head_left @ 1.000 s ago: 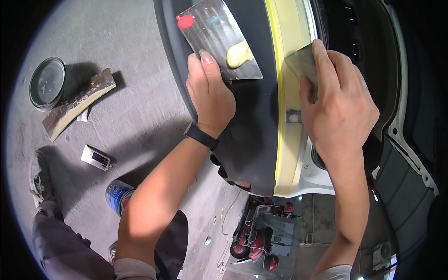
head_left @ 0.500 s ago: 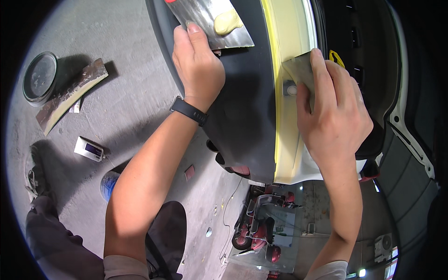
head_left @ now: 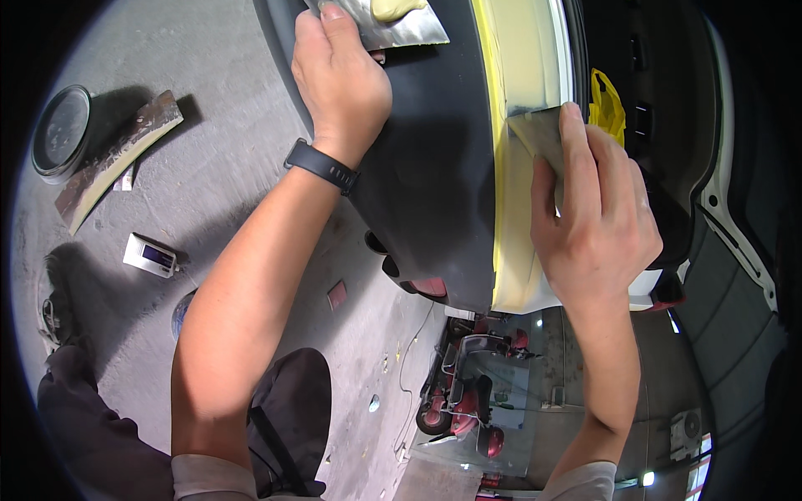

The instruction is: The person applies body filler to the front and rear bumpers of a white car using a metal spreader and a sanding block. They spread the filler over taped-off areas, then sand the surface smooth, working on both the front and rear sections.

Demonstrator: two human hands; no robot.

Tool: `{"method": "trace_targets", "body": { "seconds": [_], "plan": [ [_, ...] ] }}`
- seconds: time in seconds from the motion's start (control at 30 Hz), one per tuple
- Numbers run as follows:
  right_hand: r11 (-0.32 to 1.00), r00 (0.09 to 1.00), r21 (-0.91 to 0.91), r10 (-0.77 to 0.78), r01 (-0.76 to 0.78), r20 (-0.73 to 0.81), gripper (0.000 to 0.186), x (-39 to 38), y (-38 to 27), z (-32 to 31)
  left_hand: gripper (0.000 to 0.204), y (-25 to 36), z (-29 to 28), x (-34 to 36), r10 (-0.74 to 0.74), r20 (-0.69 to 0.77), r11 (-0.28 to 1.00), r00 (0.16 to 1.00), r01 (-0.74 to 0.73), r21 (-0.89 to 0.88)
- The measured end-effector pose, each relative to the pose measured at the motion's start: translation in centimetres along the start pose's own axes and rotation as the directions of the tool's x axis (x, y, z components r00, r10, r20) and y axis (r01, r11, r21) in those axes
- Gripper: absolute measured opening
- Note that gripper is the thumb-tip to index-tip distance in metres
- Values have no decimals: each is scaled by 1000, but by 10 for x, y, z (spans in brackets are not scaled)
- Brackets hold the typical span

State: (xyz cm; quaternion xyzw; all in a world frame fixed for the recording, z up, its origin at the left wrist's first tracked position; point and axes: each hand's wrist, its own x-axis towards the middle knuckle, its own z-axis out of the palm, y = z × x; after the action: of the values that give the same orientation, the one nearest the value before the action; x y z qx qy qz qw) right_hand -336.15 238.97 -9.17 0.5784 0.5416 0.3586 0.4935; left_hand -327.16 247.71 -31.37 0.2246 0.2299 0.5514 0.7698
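Observation:
My left hand (head_left: 347,92), with a dark band on its wrist, grips a flat metal plate (head_left: 409,35) over the dark bumper (head_left: 434,184). A lump of cream putty (head_left: 398,8) lies on the plate, partly cut off by the top edge. My right hand (head_left: 597,217) pinches a thin flat scraper (head_left: 539,129), its blade against a cream-coated strip (head_left: 526,71) of the car's rear. Yellow masking tape (head_left: 498,209) runs along the strip's left side. The fingers cover part of the scraper and strip.
On the floor at left are a round tin (head_left: 63,134), a long putty-smeared board (head_left: 125,159) and a small white box (head_left: 150,255). A yellow bag (head_left: 608,107) lies in the car's opening at right. Beyond the bumper's lower end stands a red scooter (head_left: 464,392).
The scraper has come down the strip toward me, covering a round grey spot seen before. My left hand and the plate have moved up and slightly left. The whole view has shifted a little.

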Motion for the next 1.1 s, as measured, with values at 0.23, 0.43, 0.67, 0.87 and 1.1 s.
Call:
{"method": "trace_targets", "body": {
  "seconds": [0.23,0.43,0.67,0.87,1.1],
  "plan": [
    [1000,1000,12,1,-1,-2,54,-20,-4,-1,40,10,2,0,-78,-1,997,997,78,4],
    [999,1000,39,-6,5,6,54,-37,-7,-4,40,3,1,1,-35,-2,999,999,35,-20],
    [997,1000,72,-7,7,3,53,-60,-11,-7,41,0,1,1,-29,-6,1000,1000,29,2],
    [997,1000,74,13,-15,26,52,-87,-15,-8,42,-2,-2,3,-43,21,999,999,43,-10],
    [996,1000,92,16,-18,19,52,-124,-19,-8,46,-3,-1,5,-47,15,999,999,47,-11]
  ]
}}
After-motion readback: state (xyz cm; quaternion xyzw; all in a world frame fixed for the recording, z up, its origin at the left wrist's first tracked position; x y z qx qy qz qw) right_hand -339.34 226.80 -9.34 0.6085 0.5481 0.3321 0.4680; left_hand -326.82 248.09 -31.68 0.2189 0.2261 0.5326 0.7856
